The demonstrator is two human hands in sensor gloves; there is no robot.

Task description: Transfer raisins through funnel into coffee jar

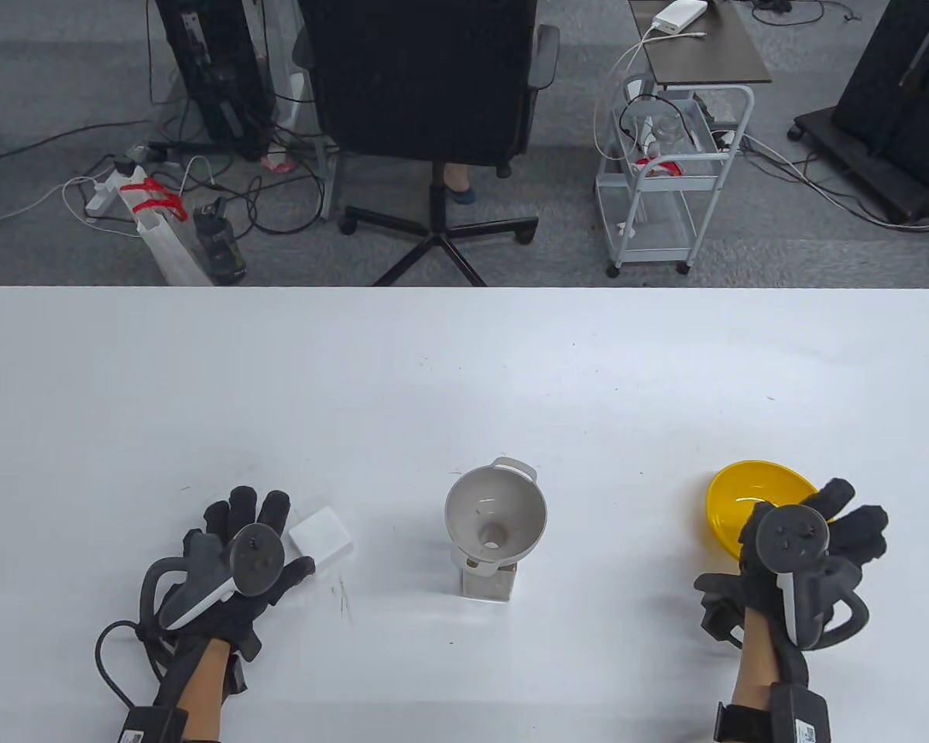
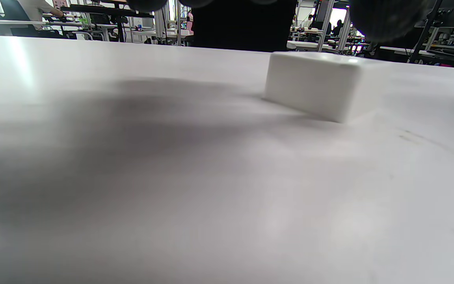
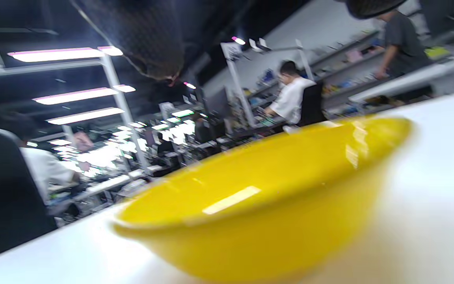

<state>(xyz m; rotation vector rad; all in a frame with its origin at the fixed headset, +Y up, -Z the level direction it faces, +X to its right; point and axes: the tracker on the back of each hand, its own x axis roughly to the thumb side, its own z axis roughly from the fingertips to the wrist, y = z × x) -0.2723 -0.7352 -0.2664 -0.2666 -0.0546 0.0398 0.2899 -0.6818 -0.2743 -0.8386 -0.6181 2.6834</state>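
Observation:
A grey funnel (image 1: 495, 515) sits in the mouth of a small jar (image 1: 489, 586) at the table's middle front. A yellow bowl (image 1: 747, 491) stands to the right; no raisins show in it. My right hand (image 1: 844, 518) hovers at the bowl's near right rim with fingers spread, holding nothing. In the right wrist view the bowl (image 3: 266, 205) fills the frame, tilted and blurred. My left hand (image 1: 251, 515) lies flat on the table, fingers spread, just left of a white block-shaped lid (image 1: 321, 538). The lid also shows in the left wrist view (image 2: 321, 85).
The white table (image 1: 464, 371) stretches far behind the funnel to its back edge. Beyond it stand an office chair (image 1: 426, 93) and a wire cart (image 1: 666, 178) on the floor.

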